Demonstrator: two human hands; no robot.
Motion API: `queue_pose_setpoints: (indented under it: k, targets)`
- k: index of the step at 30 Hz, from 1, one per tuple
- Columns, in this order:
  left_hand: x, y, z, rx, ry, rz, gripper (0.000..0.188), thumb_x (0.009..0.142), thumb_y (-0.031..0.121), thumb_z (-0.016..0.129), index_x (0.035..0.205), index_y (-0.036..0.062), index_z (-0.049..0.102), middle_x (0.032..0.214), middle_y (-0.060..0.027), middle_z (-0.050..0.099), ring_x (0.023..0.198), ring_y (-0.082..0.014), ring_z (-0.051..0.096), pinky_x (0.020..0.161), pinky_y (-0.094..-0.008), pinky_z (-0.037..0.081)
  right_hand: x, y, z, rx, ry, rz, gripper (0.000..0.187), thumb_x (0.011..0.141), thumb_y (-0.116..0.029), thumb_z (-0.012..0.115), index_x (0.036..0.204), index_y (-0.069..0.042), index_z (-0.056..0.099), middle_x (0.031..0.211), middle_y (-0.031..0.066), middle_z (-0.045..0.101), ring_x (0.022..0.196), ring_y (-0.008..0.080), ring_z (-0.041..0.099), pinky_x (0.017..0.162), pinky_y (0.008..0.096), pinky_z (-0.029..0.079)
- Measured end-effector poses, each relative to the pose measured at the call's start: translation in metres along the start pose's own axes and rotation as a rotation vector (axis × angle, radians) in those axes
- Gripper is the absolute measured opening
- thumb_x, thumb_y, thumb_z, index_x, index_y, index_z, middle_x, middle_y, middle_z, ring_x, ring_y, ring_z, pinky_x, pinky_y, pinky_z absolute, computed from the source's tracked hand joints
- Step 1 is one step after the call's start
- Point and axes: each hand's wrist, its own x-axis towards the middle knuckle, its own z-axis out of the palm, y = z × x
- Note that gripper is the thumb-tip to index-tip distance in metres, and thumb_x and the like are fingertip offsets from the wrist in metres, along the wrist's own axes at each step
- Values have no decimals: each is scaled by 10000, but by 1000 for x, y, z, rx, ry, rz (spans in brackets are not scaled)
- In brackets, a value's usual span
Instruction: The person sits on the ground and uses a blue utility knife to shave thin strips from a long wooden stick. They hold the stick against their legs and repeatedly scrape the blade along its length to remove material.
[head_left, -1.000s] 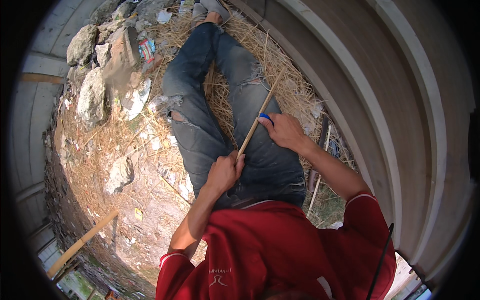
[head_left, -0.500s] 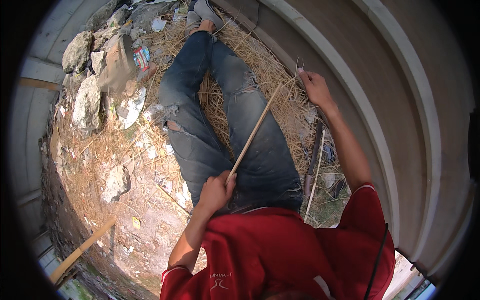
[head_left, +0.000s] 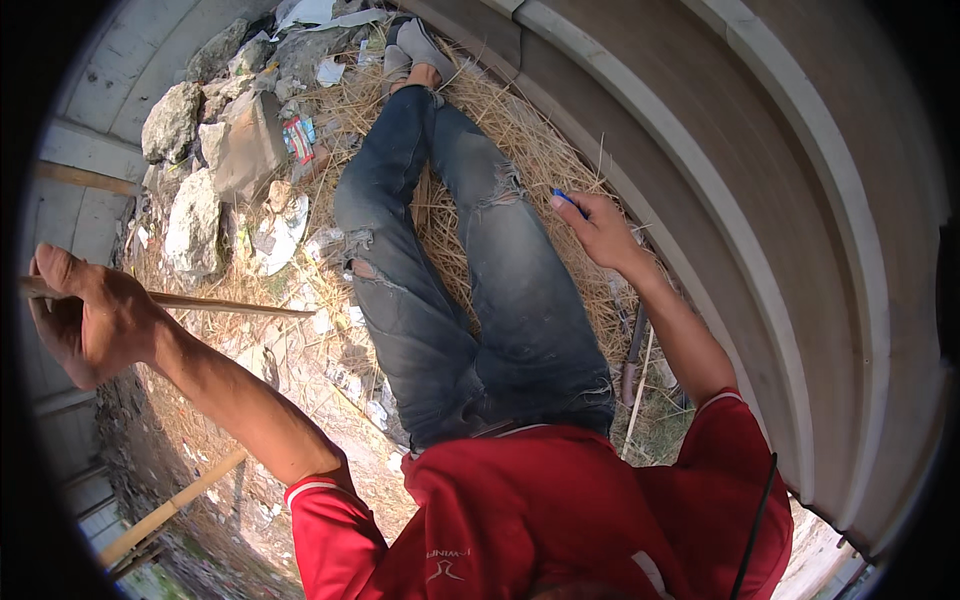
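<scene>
My left hand is raised at the far left, its arm stretched out, with thumb and fingers closed around a thin wooden stick. The stick lies nearly level and points in toward my legs; its other end passes the hand at the dim left rim. Above the straw, right of my knee, my right hand is closed on a small blue object. Only part of it shows, and I cannot make out its kind. The stick and the blue object are far apart.
My legs in torn jeans stretch ahead over loose straw. Ridged metal sheeting curves along the right. Rocks and litter lie at the left. A brown rod rests beside my right thigh; a bamboo pole stands lower left.
My left hand has swung from my lap out to the far left, carrying the stick with it. My right hand has come down and inward, and the blue object now shows in it.
</scene>
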Motion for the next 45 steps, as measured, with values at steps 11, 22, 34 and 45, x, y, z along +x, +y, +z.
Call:
queue_pose_setpoints:
  k: [11, 22, 34, 45]
  targets:
    - [-90, 53, -24, -755, -335, -1172, 567, 1158, 346, 223, 1508, -100, 231, 1534, -332, 406, 1440, -443, 434, 1231, -551, 411, -8, -31, 66, 196, -62, -22, 427, 990, -439, 696, 912, -19, 686, 683, 45, 577, 640, 155, 527, 637, 349, 447]
    - [-243, 182, -84, -801, 45, -2138, 626, 1137, 464, 289, 1517, -30, 233, 1553, -280, 387, 1458, -399, 425, 1237, -486, 409, 18, -71, 86, 977, -205, 293, 422, 1026, -415, 680, 1215, -37, 663, 632, -87, 406, 490, 9, 346, 434, 210, 262]
    - [-253, 198, -141, -935, -54, -2734, 636, 1107, 436, 389, 1532, -35, 345, 1498, -264, 488, 1365, -363, 543, 1075, -435, 523, 79, -38, 162, 812, -254, 363, 288, 1017, -330, 687, 874, -89, 620, 593, -78, 428, 473, 29, 389, 415, 237, 284]
    - [-207, 155, -163, -159, -1231, -407, 541, 952, 131, 719, 1428, -28, 518, 1316, -234, 589, 1169, -318, 626, 995, -397, 509, 67, -90, 143, 70, -63, 37, 547, 892, -442, 719, 698, 58, 614, 675, 266, 642, 679, 433, 678, 663, 526, 499]
